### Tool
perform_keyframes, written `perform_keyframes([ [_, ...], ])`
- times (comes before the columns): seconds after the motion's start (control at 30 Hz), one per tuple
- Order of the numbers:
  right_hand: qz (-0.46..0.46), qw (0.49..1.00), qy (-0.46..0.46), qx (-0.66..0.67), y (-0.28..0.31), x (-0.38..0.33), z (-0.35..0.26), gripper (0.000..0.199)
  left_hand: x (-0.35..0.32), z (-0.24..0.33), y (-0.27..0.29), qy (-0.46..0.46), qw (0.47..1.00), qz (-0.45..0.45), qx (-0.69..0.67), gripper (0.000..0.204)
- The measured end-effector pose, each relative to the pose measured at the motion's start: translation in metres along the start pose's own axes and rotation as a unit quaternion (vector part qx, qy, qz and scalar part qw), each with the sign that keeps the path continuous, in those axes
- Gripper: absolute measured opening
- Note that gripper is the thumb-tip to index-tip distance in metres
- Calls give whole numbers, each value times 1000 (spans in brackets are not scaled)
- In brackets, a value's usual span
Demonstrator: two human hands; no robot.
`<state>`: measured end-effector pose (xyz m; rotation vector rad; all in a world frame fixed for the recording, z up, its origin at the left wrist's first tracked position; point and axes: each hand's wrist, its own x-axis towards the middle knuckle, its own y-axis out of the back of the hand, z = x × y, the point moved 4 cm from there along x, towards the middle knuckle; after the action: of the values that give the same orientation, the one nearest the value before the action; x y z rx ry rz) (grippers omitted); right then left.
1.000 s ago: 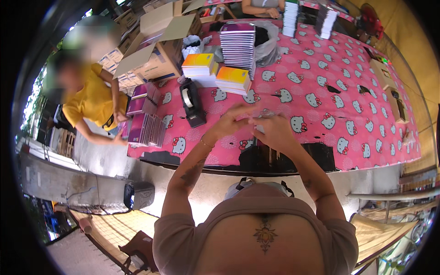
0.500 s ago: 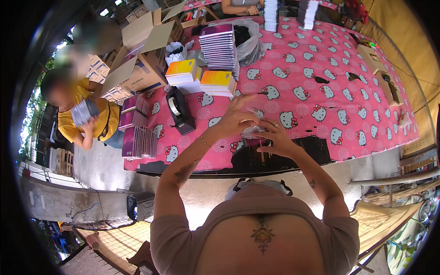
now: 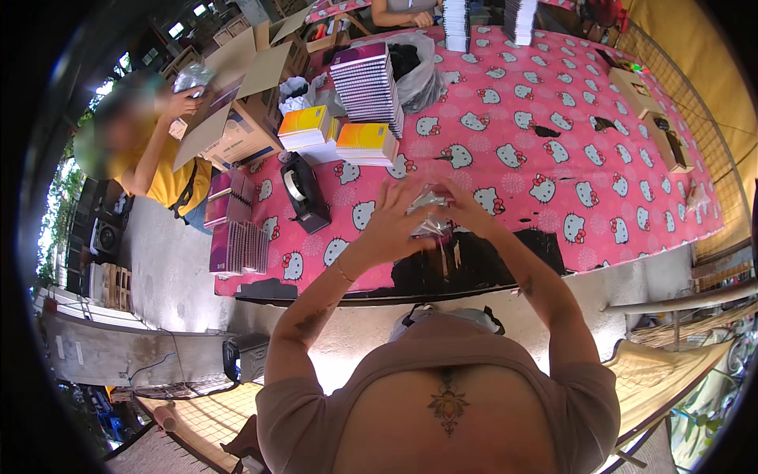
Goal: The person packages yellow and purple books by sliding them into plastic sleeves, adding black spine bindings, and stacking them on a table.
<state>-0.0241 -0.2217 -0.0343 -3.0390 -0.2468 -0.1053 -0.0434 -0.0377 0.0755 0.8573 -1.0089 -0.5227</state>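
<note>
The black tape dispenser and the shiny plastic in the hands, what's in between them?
In the head view, only pink cat-print tablecloth lies between the tape dispenser and the clear plastic wrap held by the left hand and right hand.

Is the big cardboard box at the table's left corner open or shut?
Open: the cardboard box has its top flaps raised and spread outward.

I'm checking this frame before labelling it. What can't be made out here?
Head view only:
- Crinkled clear plastic piece: what it wraps is hidden by the left hand and right hand.
- Right hand's fingertips: covered by the plastic.
- Tall stack of purple spiral notebooks: cover details too small.
- Person at the far edge: cut off by the picture's top.
- Black tape dispenser: its far side is hidden.
</note>
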Motion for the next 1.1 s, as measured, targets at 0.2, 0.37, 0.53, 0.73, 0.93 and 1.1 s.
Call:
perform_keyframes([
  [0.2, -96, 987, 17, -131, -2, 24, 1, 46, -6, -36, 2, 153, 951, 59, -262, 43],
  [0.37, -181, 982, 4, -56, -11, 2, -29, 50, -47, -65, -42, 241, 926, -82, -279, 48],
  [0.53, -117, 850, 300, -417, -8, -37, -63, 49, -29, -15, -17, 49, 996, -75, -18, 52],
  [0.73, -61, 870, 284, -399, -20, -47, -53, 30, -40, -15, -22, 58, 995, -49, -60, 37],
  [0.93, -60, 891, 217, -394, -22, -38, -56, 29, -11, -28, -30, 202, 970, -98, -95, 30],
  [1.1, -4, 901, 167, -401, -27, -27, -60, 47, -8, -43, -37, 200, 976, -42, -73, 47],
])
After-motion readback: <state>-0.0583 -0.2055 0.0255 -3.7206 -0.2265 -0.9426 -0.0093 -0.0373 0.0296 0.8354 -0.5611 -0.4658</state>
